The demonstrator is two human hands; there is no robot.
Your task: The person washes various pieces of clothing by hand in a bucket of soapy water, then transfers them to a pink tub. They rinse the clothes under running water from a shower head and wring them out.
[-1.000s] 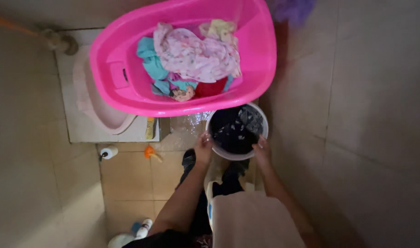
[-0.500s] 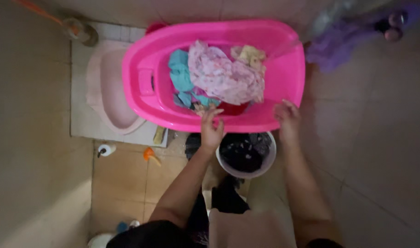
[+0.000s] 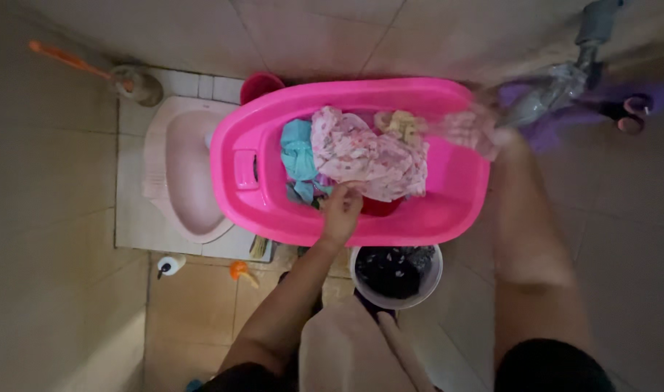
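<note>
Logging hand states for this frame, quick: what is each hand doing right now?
Left hand: closed on the pink floral cloth in the pink tub.
Right hand: motion-blurred at the tub's far rim; cannot be told.

A person seen from above: 2 bare forearms, left hand [image 3: 340, 213] and blurred right hand [image 3: 471, 131], black short sleeves, pale garment over the lap.
</note>
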